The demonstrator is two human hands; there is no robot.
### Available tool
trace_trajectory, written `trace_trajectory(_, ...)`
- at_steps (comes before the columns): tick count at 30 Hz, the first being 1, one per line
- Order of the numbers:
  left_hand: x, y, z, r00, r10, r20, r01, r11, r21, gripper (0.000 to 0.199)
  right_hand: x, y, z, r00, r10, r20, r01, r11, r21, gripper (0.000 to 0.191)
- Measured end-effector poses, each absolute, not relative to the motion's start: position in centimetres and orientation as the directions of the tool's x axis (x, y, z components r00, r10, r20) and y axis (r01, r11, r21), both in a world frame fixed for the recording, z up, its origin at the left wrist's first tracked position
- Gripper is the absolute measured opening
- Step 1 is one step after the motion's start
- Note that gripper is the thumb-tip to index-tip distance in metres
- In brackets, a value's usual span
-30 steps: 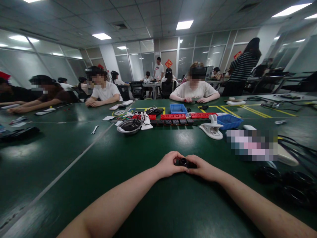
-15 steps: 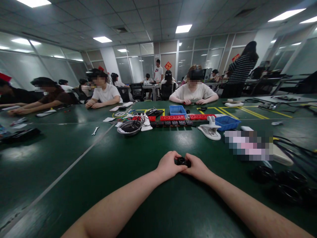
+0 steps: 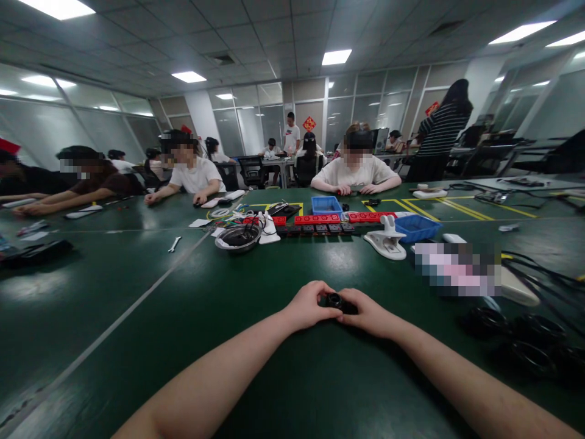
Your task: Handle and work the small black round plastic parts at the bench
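Note:
A small black ring-shaped part sits between my two hands, low over the green table. My left hand grips it from the left with thumb and fingers. From the right, my right hand has its fingers curled round the dark right side of the same part. The fingertips of both hands nearly meet at its near edge. Several black round parts lie on the table to the right, beyond my right forearm.
Ahead are a metal bowl, red strips, a white clip stand and a blue tray. A wrench lies left. Cables run at the right. People sit across the table.
My right hand has shifted slightly right and down, and more of the black part shows between the hands. Across the table, a person in white has spread their hands apart.

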State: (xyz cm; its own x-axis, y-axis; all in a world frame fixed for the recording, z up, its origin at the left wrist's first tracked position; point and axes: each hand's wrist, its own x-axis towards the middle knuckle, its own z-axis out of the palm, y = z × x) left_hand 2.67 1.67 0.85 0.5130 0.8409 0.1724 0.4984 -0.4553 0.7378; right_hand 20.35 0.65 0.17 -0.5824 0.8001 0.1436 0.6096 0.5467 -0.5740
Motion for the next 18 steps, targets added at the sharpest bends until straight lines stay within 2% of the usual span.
trace_trajectory(4,2.47,1.86,0.91,0.555,0.815,0.169,0.441,-0.460,0.770,0.036,20.75,0.90,0.30,-0.614,0.777,0.138,0.565,0.555,-0.611,0.025)
trace_trajectory(10,2.52,1.79,1.09,0.560,0.816,0.144,0.447,-0.444,0.777,0.036,20.52,1.01,0.46,-0.622,0.774,0.117,0.560,0.545,-0.624,0.023)
trace_trajectory(18,2.90,1.32,1.31,0.504,0.852,0.139,0.504,-0.421,0.754,0.034,20.24,1.04,0.32,-0.543,0.836,0.081,0.620,0.464,-0.632,0.022)
